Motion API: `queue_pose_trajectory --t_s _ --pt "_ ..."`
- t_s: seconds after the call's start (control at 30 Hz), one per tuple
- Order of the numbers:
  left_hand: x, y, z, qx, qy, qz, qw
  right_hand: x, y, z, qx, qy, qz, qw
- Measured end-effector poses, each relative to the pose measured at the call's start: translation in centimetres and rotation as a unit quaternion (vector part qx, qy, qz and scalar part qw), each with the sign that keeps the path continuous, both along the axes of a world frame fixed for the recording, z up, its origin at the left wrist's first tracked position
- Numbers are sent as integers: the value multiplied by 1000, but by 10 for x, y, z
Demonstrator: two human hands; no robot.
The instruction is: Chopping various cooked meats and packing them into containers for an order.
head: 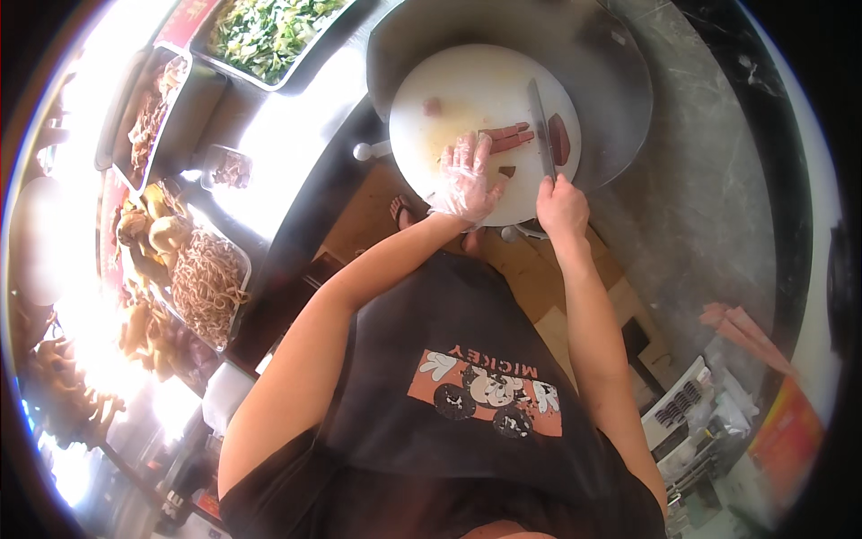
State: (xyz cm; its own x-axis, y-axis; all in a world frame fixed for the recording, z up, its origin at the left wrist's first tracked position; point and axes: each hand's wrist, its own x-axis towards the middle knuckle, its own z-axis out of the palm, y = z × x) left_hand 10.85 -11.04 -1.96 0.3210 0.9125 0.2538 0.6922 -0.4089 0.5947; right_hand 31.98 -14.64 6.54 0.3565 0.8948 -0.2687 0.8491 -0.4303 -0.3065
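A round white cutting board (458, 81) lies before me, with dark red pieces of meat on it. My left hand (468, 178), in a clear plastic glove, rests with spread fingers at the near end of some long meat strips (508, 138). The bare right hand (563, 205) grips the handle of a knife (543, 128), its blade pointing away from me, just right of the strips. Beyond the blade, near the board's right edge, lies a larger meat chunk (559, 140). A small dark piece (507, 172) sits below the strips, and a small reddish bit (432, 106) is at the upper left.
A curved metal guard (616, 87) stands around the board's far side. To the left are a tray of chopped greens (269, 37), a container of sliced meat (151, 121), a small clear tub (229, 168), a tray of noodle-like shreds (209, 290) and whole poultry (151, 229).
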Motion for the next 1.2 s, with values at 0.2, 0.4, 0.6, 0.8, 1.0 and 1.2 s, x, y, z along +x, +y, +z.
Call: queue_pose_trajectory --t_s 0.2,0.4,0.6,0.8,1.0,1.2 --pt "42 28 -33 -30 -16 62 997 11 -33 -13 6 97 45 994" --pt "38 70 -19 19 140 37 989 55 -88 -48 -47 482 -187 855" --pt "23 115 -18 -130 97 -60 985 59 -97 -90 -56 621 -217 751" --pt "28 31 -4 50 -12 -65 997 30 -83 -91 -81 620 -190 757" --pt "17 24 -12 52 -186 95 977 -23 -66 -78 -107 610 -129 774" --pt "-116 11 85 145 -174 210 951 -130 -36 8 -112 604 -15 789"
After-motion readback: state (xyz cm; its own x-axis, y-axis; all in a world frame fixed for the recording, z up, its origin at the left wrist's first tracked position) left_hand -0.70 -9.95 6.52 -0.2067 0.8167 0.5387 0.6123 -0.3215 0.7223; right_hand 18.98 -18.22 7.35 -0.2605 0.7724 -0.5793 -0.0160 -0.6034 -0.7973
